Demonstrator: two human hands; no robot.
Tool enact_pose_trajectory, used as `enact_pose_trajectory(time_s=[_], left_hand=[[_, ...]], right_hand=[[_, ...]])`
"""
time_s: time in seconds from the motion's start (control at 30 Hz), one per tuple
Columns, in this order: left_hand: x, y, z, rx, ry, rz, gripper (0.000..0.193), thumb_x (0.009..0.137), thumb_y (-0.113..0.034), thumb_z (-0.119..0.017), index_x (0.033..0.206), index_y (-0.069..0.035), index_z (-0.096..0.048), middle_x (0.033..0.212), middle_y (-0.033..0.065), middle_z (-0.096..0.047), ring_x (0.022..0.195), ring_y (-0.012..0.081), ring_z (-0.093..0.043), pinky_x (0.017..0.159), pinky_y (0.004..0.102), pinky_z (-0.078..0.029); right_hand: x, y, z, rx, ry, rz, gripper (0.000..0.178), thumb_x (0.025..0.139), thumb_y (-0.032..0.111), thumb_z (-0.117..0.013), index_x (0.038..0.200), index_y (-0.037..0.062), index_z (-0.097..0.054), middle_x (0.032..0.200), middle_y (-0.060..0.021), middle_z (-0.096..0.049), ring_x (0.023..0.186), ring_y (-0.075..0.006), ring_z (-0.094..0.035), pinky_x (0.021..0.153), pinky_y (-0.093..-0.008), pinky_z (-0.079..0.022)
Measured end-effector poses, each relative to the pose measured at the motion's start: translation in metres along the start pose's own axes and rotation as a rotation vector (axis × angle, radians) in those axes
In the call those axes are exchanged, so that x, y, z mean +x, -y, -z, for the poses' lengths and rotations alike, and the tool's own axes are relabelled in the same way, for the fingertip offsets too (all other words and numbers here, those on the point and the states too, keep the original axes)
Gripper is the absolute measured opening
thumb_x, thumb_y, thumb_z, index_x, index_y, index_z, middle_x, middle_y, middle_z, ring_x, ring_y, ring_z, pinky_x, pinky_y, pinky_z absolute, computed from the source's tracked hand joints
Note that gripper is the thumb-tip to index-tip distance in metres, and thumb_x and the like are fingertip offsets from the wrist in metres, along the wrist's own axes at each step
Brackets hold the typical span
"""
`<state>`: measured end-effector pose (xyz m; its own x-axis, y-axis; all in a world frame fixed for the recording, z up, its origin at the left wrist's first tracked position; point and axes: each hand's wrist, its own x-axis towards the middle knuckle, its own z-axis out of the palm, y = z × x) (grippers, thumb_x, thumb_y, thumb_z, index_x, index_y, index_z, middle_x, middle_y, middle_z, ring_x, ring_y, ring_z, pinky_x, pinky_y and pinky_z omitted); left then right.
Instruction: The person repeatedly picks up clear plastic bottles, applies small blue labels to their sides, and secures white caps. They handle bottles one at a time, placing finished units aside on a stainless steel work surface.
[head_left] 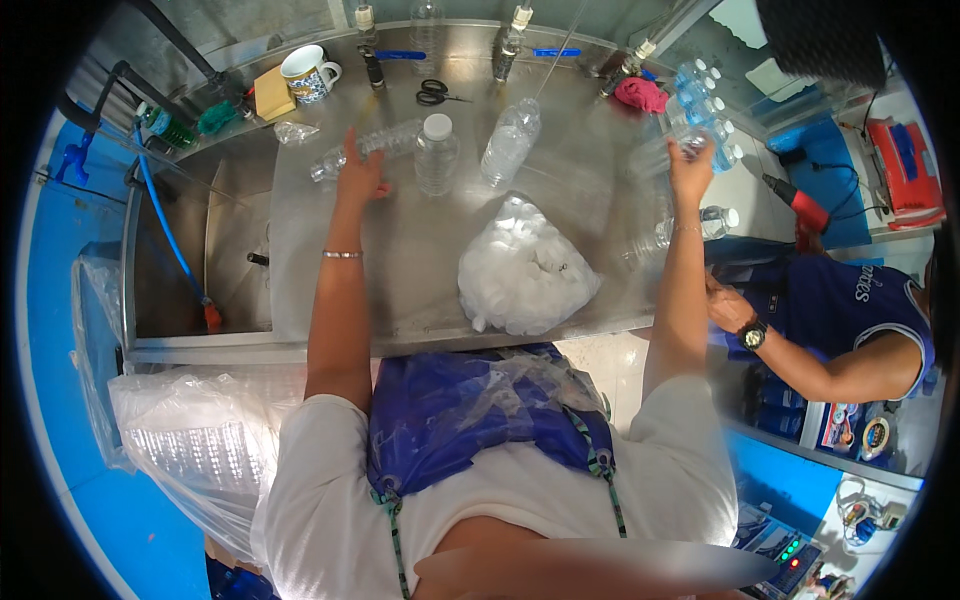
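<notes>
Steel counter [400,265], right hand [691,172] holding bottle [690,138]

Left hand [362,178] and right hand [692,172] stretch forward.

Only lettering [868,283] that's big enough to catch is the pale, sideways script on a dark blue sleeveless top [835,315] off to the right. There's also a red-and-white printed package [836,427] and a round label [876,437] lower down, but their print's honestly too tiny to read.
</notes>
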<state>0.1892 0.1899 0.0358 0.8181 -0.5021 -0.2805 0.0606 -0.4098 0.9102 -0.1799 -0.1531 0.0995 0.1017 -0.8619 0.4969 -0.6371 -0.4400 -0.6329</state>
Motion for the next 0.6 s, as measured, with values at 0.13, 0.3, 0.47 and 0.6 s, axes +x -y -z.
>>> enact_pose_trajectory(time_s=[0.13,0.3,0.47,0.6], left_hand=[[0.023,0.008,0.002,-0.188,0.119,0.117,0.069,0.095,-0.027,-0.05,0.152,-0.025,-0.013,0.122,0.0216,-0.053,0.08,0.0281,-0.066,0.063,0.0343,-0.058],[0.053,0.019,0.001,-0.094,0.059,-0.052,0.068,0.092,-0.023,-0.054,0.151,-0.029,-0.021,0.142,0.0221,-0.039,0.108,0.0392,-0.056,0.081,0.044,-0.055],[0.051,0.001,-0.019,0.474,-0.028,-0.662,0.064,0.088,-0.019,-0.058,0.145,-0.032,-0.033,0.133,0.0355,-0.04,0.124,0.0494,-0.043,0.098,0.0503,-0.044],[0.041,-0.017,-0.032,0.597,0.049,-0.795,0.065,0.087,-0.005,-0.056,0.142,-0.034,-0.04,0.132,0.0347,-0.041,0.125,0.0473,-0.044,0.1,0.0477,-0.044]], right_hand=[[0.003,0.006,0.006,-0.099,0.002,0.025,0.067,0.076,0.03,-0.08,0.128,0.0034,-0.046,0.104,-0.0218,-0.067,0.094,-0.0331,-0.067,0.081,-0.0387,-0.052],[0.001,0.002,0.006,0.052,-0.056,0.109,0.067,0.078,0.032,-0.078,0.128,0.0024,-0.045,0.104,-0.0231,-0.066,0.096,-0.0344,-0.067,0.082,-0.0394,-0.052],[0.006,-0.011,0.005,-0.15,0.096,0.097,0.069,0.08,0.036,-0.076,0.128,-0.0006,-0.044,0.105,-0.0231,-0.067,0.093,-0.0338,-0.068,0.084,-0.0411,-0.051],[0.002,-0.032,-0.006,0.399,0.261,-0.306,0.062,0.088,0.042,-0.067,0.124,-0.0044,-0.047,0.1,-0.0176,-0.066,0.082,-0.0239,-0.067,0.064,-0.03,-0.057]])
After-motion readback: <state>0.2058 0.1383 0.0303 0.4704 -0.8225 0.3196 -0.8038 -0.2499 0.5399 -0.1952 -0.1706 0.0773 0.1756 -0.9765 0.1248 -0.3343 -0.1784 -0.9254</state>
